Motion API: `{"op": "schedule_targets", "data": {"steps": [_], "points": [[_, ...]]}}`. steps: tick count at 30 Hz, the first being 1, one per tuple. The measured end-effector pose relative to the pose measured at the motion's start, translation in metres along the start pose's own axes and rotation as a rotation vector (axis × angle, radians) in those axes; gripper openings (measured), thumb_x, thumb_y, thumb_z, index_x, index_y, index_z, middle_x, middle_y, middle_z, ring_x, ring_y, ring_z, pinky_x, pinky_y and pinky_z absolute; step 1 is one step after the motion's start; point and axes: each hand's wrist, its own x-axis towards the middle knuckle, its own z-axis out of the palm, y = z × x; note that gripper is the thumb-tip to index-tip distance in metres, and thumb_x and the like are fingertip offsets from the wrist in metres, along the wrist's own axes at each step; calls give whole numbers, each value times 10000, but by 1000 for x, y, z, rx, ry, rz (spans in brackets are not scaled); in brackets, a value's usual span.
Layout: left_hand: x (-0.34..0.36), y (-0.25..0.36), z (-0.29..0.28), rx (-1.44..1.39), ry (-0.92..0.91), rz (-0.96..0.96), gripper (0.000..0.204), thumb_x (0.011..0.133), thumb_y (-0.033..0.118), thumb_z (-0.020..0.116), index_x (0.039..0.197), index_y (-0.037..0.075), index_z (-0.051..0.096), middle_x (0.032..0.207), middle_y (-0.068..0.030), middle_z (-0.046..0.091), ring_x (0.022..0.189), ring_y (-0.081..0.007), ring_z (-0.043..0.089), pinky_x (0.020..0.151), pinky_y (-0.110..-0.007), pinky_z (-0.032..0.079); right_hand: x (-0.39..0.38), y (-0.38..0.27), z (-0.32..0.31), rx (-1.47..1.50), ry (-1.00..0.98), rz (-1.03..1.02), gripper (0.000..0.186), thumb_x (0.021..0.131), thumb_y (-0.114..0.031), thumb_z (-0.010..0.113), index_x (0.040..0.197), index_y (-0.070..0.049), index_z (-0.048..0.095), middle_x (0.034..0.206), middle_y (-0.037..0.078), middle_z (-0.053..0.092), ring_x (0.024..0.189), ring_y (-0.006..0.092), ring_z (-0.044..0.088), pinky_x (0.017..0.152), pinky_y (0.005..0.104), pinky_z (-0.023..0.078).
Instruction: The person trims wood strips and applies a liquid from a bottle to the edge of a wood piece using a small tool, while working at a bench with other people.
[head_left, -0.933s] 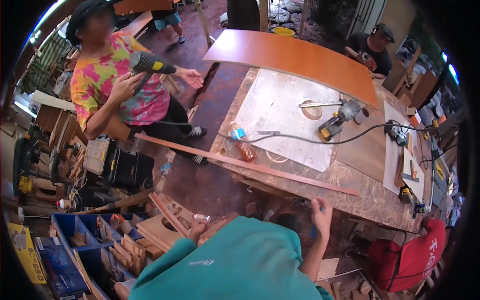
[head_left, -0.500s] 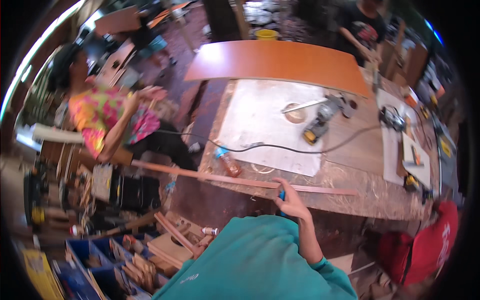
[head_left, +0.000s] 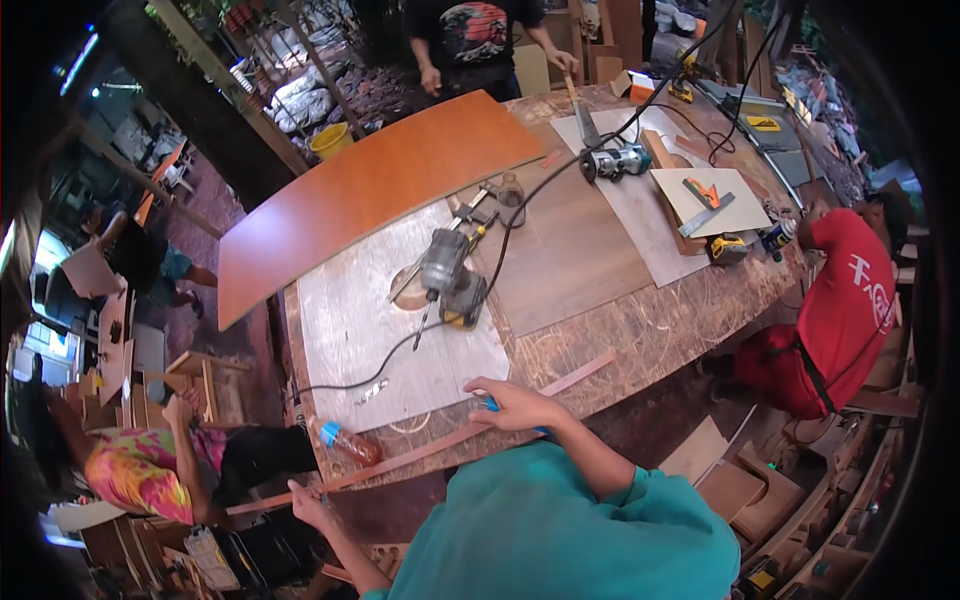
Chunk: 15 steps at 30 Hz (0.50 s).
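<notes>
A: Where are the hands?
B: The left hand [head_left: 316, 508] is resting at the long reddish wooden strip [head_left: 425, 450], just off the desk's near left corner; I can't tell if it is gripping or only touching. The right hand [head_left: 515, 407] is curling around a slim blue object [head_left: 491, 404], right over the strip.
A: So how is the strip lying?
B: It is running slantwise from beyond the left hand, passing beneath the right, and ending on the desk [head_left: 660, 310] further right.
A: And around it?
B: A blue-capped bottle [head_left: 350, 443] is lying just beside it, between the hands. Farther in, a power drill [head_left: 445, 265] is sitting on a pale sheet [head_left: 430, 370], and a glossy orange panel [head_left: 370, 200] is stretching along the far side.
</notes>
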Motion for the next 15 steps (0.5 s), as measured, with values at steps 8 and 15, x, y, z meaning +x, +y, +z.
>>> {"op": "schedule_targets", "data": {"steps": [8, 15], "points": [[-22, 14, 153, 108, -463, 170, 120, 968, 123, 571, 912, 21, 599, 706, -2, 560, 605, -74, 529, 557, -217, 460, -51, 79, -51, -61, 325, 237, 701, 820, -121, 644, 1435, -68, 311, 1100, 306, 596, 1067, 441, 585, 900, 456, 464], [-56, 30, 228, 428, -894, 726, 135, 879, 6, 615, 997, 29, 677, 806, -91, 666, 682, -182, 626, 615, -291, 498, -74, 80, -69, -124, 353, 569, 743, 798, -165, 729, 1420, -30, 346, 1156, 316, 590, 1129, 452, 556, 929, 470, 452]]}}
